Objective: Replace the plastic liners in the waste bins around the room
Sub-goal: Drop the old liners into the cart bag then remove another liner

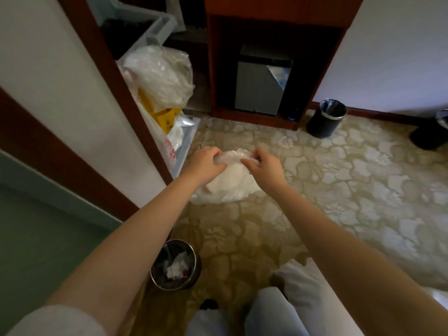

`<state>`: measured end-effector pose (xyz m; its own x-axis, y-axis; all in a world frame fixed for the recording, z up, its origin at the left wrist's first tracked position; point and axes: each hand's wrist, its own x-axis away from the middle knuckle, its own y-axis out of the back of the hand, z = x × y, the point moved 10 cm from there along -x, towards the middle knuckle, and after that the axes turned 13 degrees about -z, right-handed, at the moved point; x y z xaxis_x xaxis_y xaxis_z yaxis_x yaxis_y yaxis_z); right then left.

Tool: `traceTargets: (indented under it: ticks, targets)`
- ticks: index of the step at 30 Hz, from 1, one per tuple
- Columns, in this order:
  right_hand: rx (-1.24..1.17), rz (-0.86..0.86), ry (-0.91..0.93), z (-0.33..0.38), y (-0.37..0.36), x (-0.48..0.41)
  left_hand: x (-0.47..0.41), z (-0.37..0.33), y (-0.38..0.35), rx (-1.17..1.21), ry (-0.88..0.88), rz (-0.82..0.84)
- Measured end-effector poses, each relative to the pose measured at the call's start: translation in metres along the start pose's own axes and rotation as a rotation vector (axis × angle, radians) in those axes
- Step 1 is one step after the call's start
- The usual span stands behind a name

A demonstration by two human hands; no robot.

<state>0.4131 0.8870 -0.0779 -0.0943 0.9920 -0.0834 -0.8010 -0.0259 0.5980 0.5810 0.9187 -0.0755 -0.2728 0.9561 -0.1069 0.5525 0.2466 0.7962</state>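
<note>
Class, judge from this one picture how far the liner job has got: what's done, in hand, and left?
Done, perhaps: the black bin by the wall shows a liner, seemingly empty. In hand: the left hand and right hand pinch a clear plastic bag over the carpet. Left: the bin near the feet holds crumpled waste; the right-edge bin is cut off.

Both forearms outstretched, left hand (pixel 204 163) and right hand (pixel 264 166) close together, each grip pinched on the liner (pixel 233 154).
</note>
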Motion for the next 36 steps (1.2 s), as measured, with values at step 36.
traceTargets:
  ticks: [36]
  targets:
    - [-0.227,-0.141,0.131,0.08,-0.067,-0.49,-0.455,0.009,0.028,0.471,0.138,-0.545]
